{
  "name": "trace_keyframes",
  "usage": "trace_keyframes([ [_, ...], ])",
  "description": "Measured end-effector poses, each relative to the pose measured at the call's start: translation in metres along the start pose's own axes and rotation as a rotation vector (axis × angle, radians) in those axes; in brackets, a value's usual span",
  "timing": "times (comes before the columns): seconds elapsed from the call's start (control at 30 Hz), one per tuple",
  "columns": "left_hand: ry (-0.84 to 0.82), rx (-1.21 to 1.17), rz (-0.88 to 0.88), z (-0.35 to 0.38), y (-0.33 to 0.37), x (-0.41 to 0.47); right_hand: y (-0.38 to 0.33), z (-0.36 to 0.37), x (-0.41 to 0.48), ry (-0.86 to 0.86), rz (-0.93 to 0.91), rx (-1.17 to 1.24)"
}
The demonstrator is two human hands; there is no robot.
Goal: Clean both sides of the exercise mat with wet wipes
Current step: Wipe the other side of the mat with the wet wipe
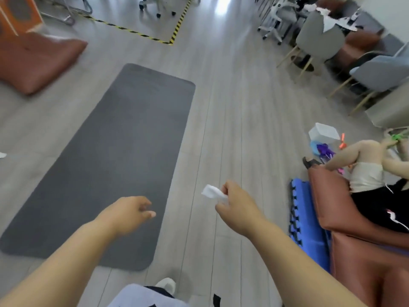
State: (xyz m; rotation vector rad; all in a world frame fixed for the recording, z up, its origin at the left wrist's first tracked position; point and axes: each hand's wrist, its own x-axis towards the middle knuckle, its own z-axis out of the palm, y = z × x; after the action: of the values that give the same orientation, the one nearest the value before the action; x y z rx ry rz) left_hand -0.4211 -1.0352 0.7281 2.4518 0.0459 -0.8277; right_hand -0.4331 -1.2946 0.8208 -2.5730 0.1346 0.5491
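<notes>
A dark grey exercise mat [124, 151] lies flat on the pale wood floor, running from the lower left up toward the middle. My right hand [238, 207] hovers over the bare floor just right of the mat and pinches a small crumpled white wet wipe [211, 191] between thumb and fingers. My left hand [130, 211] hangs above the mat's near right part with fingers loosely curled and holds nothing. Neither hand touches the mat.
A brown floor cushion [33, 60] lies at upper left. At right, a person sits on a brown seat [332, 202] beside blue foam tiles [307, 220], a white box [324, 132] and small toys. Chairs [318, 36] stand at upper right. Yellow-black tape [177, 27] marks the floor.
</notes>
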Motion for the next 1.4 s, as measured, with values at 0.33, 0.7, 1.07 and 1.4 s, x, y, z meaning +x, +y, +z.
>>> trace_keyframes([
  [0.33, 0.119, -0.072, -0.269, 0.02, 0.036, 0.053, 0.039, -0.032, 0.142, -0.154, -0.534, -0.182],
  [0.7, 0.28, -0.262, -0.583, 0.073, 0.089, 0.071, 0.044, -0.066, 0.271, -0.382, -0.73, -0.292],
  [1.07, 0.197, -0.38, -0.808, 0.07, 0.033, 0.092, -0.055, 0.019, 0.328, -0.627, -0.946, -0.628],
  [1.4, 0.181, -0.56, -0.96, 0.054, -0.015, 0.125, -0.144, 0.097, 0.396, -0.74, -1.005, -0.762],
])
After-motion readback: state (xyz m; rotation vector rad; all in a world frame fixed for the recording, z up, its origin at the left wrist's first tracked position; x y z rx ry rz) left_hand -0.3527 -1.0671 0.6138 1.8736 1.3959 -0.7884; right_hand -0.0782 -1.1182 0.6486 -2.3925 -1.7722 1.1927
